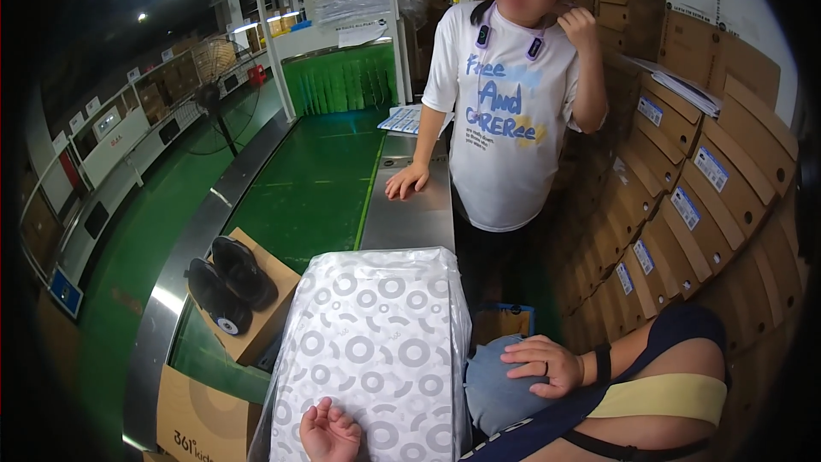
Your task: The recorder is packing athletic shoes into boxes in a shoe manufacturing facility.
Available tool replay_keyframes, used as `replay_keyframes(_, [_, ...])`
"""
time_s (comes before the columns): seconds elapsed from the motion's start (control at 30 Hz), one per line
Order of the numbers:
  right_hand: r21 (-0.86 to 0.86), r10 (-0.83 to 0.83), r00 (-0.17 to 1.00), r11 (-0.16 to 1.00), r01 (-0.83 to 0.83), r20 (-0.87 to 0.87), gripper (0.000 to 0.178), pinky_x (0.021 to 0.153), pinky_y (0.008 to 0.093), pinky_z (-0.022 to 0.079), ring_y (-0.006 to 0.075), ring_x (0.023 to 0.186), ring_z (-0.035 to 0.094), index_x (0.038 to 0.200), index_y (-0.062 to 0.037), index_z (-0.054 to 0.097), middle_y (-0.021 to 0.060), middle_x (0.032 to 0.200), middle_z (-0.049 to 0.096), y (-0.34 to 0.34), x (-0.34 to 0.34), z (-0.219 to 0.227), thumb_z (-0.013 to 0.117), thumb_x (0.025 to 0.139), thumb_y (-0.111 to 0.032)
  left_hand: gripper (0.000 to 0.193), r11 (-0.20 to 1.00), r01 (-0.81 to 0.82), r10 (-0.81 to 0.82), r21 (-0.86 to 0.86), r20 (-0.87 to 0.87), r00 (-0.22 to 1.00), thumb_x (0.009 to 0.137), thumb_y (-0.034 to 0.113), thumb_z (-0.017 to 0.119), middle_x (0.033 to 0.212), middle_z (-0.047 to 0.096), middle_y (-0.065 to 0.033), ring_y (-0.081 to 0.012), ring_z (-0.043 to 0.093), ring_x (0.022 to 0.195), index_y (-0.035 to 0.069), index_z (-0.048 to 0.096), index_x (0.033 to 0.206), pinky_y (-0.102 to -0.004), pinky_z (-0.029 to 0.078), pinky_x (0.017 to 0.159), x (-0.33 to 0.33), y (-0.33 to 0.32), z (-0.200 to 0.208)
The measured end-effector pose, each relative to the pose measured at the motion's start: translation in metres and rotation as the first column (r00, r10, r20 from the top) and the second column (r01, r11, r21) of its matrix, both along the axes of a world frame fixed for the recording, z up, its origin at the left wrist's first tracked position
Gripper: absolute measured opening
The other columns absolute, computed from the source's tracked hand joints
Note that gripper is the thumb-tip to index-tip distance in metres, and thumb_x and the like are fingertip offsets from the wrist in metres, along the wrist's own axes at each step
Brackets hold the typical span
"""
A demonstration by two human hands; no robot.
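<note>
My left hand [330,432] is palm up at the lower edge, its fingers loosely curled with nothing in them. Under it lies a thick stack of white wrapping paper [376,334] with grey rings and arcs, partly wrapped in clear plastic. My right hand [547,365], with a ring and a dark wristband, rests flat with fingers spread on a blue denim knee [496,385]. Left of the paper, a pair of black shoes [233,282] sits on a brown cardboard box [278,291]. Another brown box [205,419] stands nearer.
A green conveyor belt [312,184] with metal edges runs away from me. Across from me a person in a white T-shirt [513,120] leans a hand on the metal ledge [410,214]. Stacked shoe boxes [684,205] line the right. A standing fan [209,98] is at left.
</note>
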State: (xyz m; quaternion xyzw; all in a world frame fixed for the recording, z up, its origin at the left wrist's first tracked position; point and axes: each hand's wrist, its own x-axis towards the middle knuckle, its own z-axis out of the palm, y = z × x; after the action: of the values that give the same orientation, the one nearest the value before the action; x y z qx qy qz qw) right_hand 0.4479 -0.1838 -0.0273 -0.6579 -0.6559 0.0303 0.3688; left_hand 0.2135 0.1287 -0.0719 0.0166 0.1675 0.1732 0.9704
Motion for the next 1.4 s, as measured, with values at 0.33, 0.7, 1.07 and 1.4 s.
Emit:
replay_keyframes(0.33, [-0.001,-0.012,1.000,1.000,0.012,-0.004,0.037,0.093,0.0405,0.032,0.0293,0.115,0.042,0.109,-0.0085,0.054,0.0136,0.124,0.046,-0.006,0.002,0.000,0.054,0.073,-0.018,0.027,1.000,0.003,-0.003,-0.015,0.006,1.000,0.083,0.022,0.051,0.081,0.053,-0.0120,-0.0199,0.045,0.068,0.002,0.054,0.101,-0.0326,0.039,0.059,-0.001,-0.002,0.003])
replay_keyframes(0.7, [0.005,-0.183,0.983,0.983,0.183,0.013,0.039,0.090,0.0409,0.035,0.0310,0.109,0.046,0.102,-0.0067,0.057,0.0145,0.117,0.050,-0.002,0.041,0.005,0.059,0.064,-0.015,0.026,0.975,-0.086,0.139,0.205,-0.263,0.955,0.082,0.025,0.045,0.073,0.059,-0.0080,-0.0184,0.050,0.058,0.006,0.058,0.094,-0.0300,0.039,0.052,0.004,-0.011,0.038])
replay_keyframes(1.07, [-0.020,-0.110,0.994,0.994,0.109,-0.019,0.036,0.087,0.0426,0.036,0.0322,0.107,0.046,0.096,-0.0055,0.058,0.0152,0.113,0.051,0.030,0.059,0.002,0.060,0.062,-0.017,0.047,-0.016,0.580,1.000,0.814,0.027,-0.011,0.078,0.021,0.055,0.098,0.057,-0.0188,-0.0300,0.054,0.093,-0.002,0.043,0.116,-0.0382,0.043,0.081,-0.038,0.167,0.015])
replay_keyframes(1.4, [0.021,-0.080,0.997,0.997,0.081,-0.021,0.037,0.085,0.0445,0.035,0.0334,0.105,0.047,0.095,-0.0061,0.056,0.0158,0.111,0.052,0.036,0.072,-0.001,0.058,0.060,-0.018,0.061,0.562,0.788,0.702,0.253,-0.650,-0.292,0.073,0.023,0.061,0.104,0.052,-0.0175,-0.0304,0.061,0.066,-0.002,0.033,0.121,-0.0381,0.050,0.051,0.012,0.230,-0.012])
